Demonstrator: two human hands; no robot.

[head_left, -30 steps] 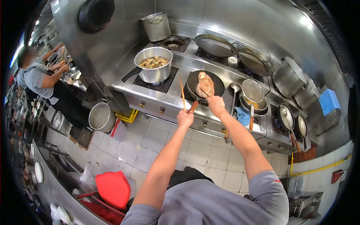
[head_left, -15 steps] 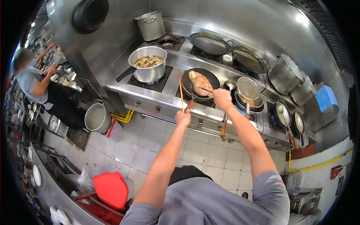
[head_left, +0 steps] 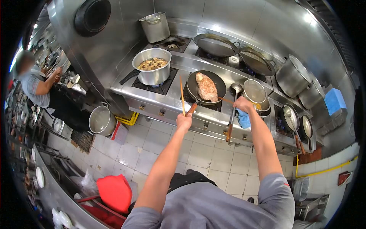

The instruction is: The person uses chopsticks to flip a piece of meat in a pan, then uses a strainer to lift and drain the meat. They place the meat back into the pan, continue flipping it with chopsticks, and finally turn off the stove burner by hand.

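A browned piece of meat (head_left: pixel 207 87) lies in a black frying pan (head_left: pixel 221 82) on the stove. My left hand (head_left: pixel 184 121) is closed around the pan's wooden handle (head_left: pixel 191 109). A long wooden chopstick (head_left: pixel 182 93) sticks up from that same hand. My right hand (head_left: pixel 244 104) is closed on another chopstick (head_left: pixel 225 100), whose tip points at the pan's right edge, by the meat. Just below this hand is a blue cloth (head_left: pixel 244 120). A ladle (head_left: pixel 232 114) lies between the pan and my right hand, near a strainer (head_left: pixel 254 90).
A pressure-cooker pot (head_left: pixel 155 79) with chopped pieces in liquid stands left of the pan. Wide pans (head_left: pixel 215 45) and tall pots (head_left: pixel 292 76) line the back burners. Two smaller pans (head_left: pixel 289 116) sit at right. A co-worker (head_left: pixel 42 87) stands at far left.
My right hand has moved right and slightly down, drawing its chopstick off the meat. More of the blue cloth and the ladle now shows. My left hand stays on the pan handle.
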